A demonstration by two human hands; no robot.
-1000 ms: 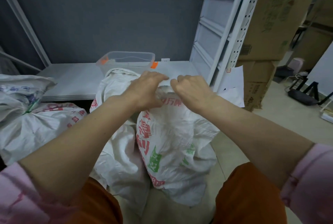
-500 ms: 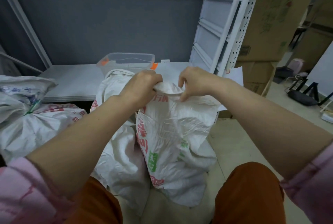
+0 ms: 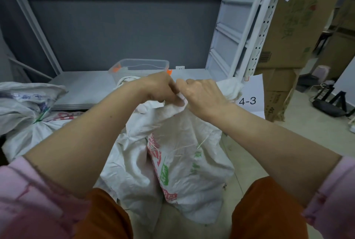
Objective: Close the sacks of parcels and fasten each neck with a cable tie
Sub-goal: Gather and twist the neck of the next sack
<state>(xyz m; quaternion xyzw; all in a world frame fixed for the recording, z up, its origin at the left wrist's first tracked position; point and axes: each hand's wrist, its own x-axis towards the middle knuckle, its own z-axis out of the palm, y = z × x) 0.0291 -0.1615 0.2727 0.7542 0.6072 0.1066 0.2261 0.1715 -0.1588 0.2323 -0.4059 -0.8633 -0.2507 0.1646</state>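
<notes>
sack [image 3: 178, 154] on floor between knees, neck gathered, contents hidden | clear bin [image 3: 141, 67] on shelf front edge behind | left hand [image 3: 159, 89] and right hand [image 3: 203, 97] knuckle to knuckle, fingers clenched on neck

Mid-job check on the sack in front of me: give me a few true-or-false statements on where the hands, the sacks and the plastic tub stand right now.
1. Both hands grip the top of the printed sack. True: left hand and right hand meet at its bunched neck.
2. A cable tie already circles this neck. False: none shows there.
3. The sack at far left has a green tie at its neck. True.
4. The clear plastic tub sits on the floor. False: it stands on the grey shelf.
5. The paper sign reads 2-1. False: it reads 4-3.
</notes>
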